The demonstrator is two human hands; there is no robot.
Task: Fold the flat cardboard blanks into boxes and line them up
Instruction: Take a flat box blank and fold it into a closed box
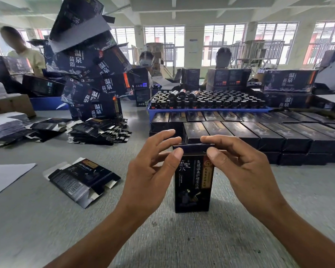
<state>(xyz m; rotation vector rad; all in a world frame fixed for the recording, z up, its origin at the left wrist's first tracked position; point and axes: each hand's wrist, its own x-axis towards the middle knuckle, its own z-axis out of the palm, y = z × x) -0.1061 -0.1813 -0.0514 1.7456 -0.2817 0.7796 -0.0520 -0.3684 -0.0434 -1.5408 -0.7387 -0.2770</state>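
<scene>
A dark printed box (192, 186) stands upright on the grey table in front of me. My left hand (153, 169) and my right hand (238, 163) pinch its top flap from either side, thumbs on the near edge and fingers over the far edge. A flat blank (81, 178) lies on the table to the left. Behind the box, folded boxes (259, 134) lie lined up in rows. A heap of flat blanks (99, 132) sits at the middle left.
A blue tray (207, 109) full of small dark bottles sits behind the rows. A leaning tower of larger dark boxes (93, 74) rises at the left. Three people stand across the table. White sheets (6, 175) lie at the left edge.
</scene>
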